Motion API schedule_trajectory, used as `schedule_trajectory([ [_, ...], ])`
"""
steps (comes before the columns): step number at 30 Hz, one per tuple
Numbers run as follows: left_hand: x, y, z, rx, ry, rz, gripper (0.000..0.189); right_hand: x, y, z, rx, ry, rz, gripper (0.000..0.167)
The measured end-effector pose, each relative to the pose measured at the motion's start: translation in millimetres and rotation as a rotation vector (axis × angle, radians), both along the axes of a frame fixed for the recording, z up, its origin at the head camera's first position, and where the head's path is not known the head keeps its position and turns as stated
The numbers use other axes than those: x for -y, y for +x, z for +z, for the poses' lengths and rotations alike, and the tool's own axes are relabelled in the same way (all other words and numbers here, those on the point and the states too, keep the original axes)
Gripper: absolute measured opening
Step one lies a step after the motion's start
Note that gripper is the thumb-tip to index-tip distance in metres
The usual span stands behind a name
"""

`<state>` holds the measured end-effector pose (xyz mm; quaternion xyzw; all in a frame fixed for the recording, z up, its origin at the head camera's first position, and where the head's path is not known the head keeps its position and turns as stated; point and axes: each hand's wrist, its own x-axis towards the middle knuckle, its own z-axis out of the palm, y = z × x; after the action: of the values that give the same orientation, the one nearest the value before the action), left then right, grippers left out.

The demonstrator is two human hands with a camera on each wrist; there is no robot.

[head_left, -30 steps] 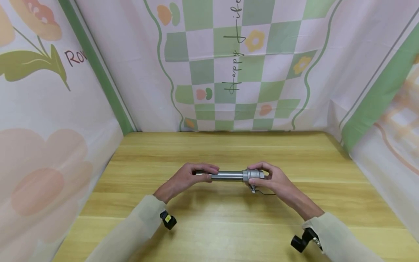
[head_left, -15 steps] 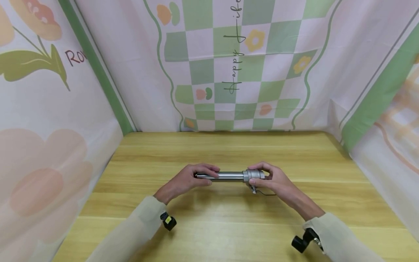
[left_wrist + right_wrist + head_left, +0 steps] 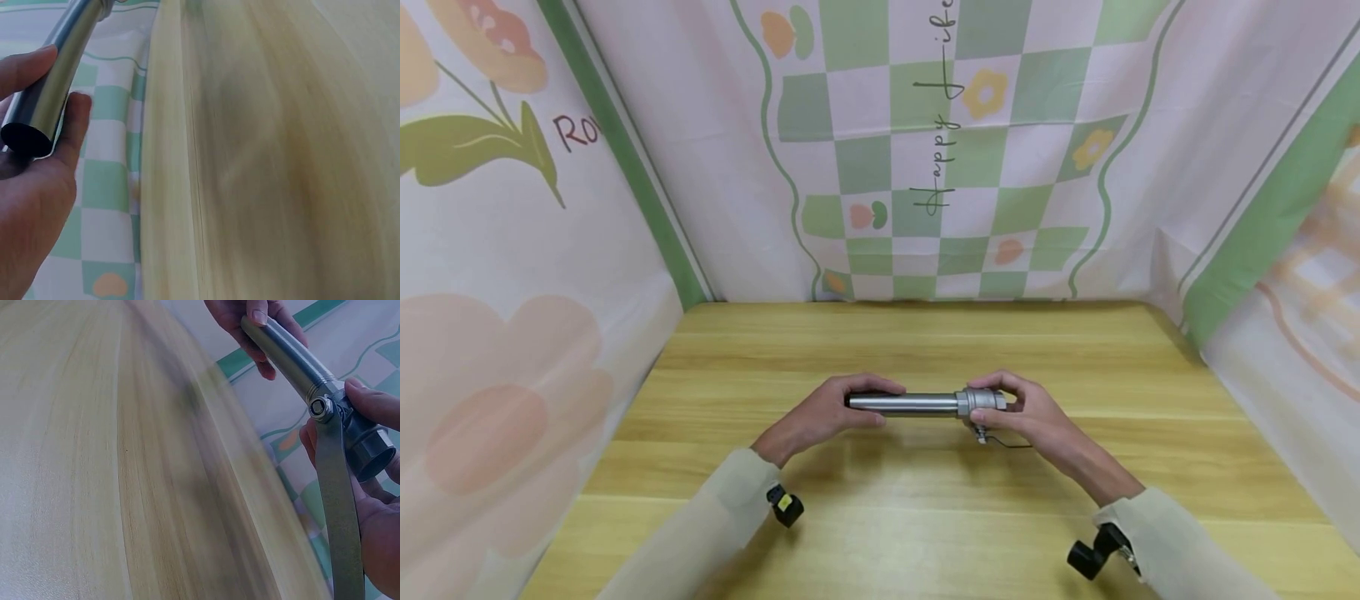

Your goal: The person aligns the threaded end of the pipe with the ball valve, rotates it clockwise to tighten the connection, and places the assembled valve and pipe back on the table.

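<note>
A shiny metal pipe [image 3: 925, 404] lies crosswise above the tabletop, its right end joined to a silver ball valve [image 3: 982, 401]. My left hand [image 3: 829, 413] holds the pipe near its free end, thumb on one side and fingers on the other; in the left wrist view the pipe's dark open end [image 3: 26, 139] faces the camera. The ball valve sits between the thumb and fingers of my right hand [image 3: 1028, 411]. A long flat lever [image 3: 338, 500] hangs from the valve's nut [image 3: 320, 407] in the right wrist view. Threads show where pipe and valve meet.
A wood-grain table [image 3: 880, 517] spreads below both hands. Printed cloth [image 3: 917, 167] hangs behind its far edge, and more cloth walls it in at left and right. Each wrist carries a small black camera [image 3: 786, 506].
The left fingers have shifted around the pipe, from lying over it to its far edge, baring more of its left end. The right hand and ball valve have stayed almost in place.
</note>
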<state>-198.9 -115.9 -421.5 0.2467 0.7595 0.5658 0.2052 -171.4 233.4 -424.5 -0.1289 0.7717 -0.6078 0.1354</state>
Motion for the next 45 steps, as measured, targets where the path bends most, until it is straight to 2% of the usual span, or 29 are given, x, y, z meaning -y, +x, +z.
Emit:
schedule_trajectory([
  [4,0.5,-0.2,1.2,0.030,0.004,-0.008,0.043,0.0,0.3,0.1,-0.001,-0.001,-0.002,0.047],
  [10,0.8,-0.5,0.5,0.145,0.103,-0.038,0.034,0.8,0.9,-0.4,0.004,-0.003,-0.003,0.048],
  [13,0.8,-0.2,0.7,0.164,0.124,-0.040,0.035,1.1,1.1,-0.6,0.007,-0.006,-0.003,0.048],
  [21,-0.2,-0.6,0.4,0.127,0.123,-0.035,0.034,0.9,0.3,-1.5,0.000,-0.007,0.001,0.047],
  [34,-0.6,0.2,-1.2,0.124,0.111,-0.025,0.032,0.2,-0.8,-1.7,0.001,-0.012,0.007,0.047],
  [40,-1.3,2.5,0.2,0.090,0.068,0.000,0.029,-0.1,-1.3,-2.6,0.001,-0.015,0.008,0.046],
  [45,-2.0,3.2,-0.3,0.064,0.065,0.000,0.029,-0.1,-1.0,-2.8,0.004,-0.008,0.003,0.047],
])
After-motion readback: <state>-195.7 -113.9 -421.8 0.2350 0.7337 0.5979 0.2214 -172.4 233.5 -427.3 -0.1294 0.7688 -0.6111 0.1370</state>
